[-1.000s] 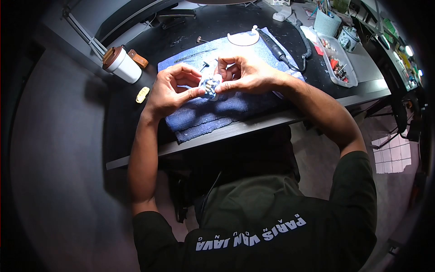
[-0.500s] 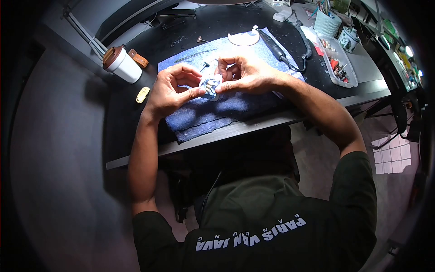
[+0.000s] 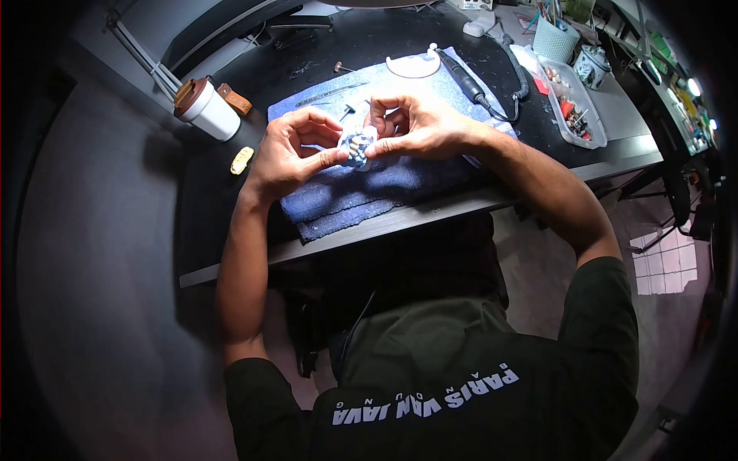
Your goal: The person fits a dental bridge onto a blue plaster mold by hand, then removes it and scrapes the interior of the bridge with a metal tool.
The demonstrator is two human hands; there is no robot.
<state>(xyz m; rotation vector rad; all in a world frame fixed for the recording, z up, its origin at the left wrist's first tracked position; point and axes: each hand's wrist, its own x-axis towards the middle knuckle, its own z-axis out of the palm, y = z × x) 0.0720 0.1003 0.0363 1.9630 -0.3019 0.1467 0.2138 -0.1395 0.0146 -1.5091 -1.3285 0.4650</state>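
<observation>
Between both hands, above the blue towel (image 3: pixel 338 219), is a small dental model (image 3: pixel 357 146) in blue and white, with pale tooth shapes on it. My left hand (image 3: pixel 296 150) grips its left side with the thumb low and the fingers curled behind. From the right, the thumb and fingertips of my right hand (image 3: pixel 419 127) close on the same model. Its underside and far side are hidden by the fingers. A thin metal instrument (image 3: pixel 332 94) lies on the towel beyond my left hand, and a small dark-headed tool (image 3: pixel 347 111) is just behind the model.
A corded handpiece (image 3: pixel 461 77) rests at the towel's right, beside a white curved piece (image 3: pixel 413 65). Farther right stands a clear plastic box (image 3: pixel 590 127) of small parts. At left are a white cup with brown lid (image 3: pixel 211 115) and a yellow dental cast (image 3: pixel 241 160).
</observation>
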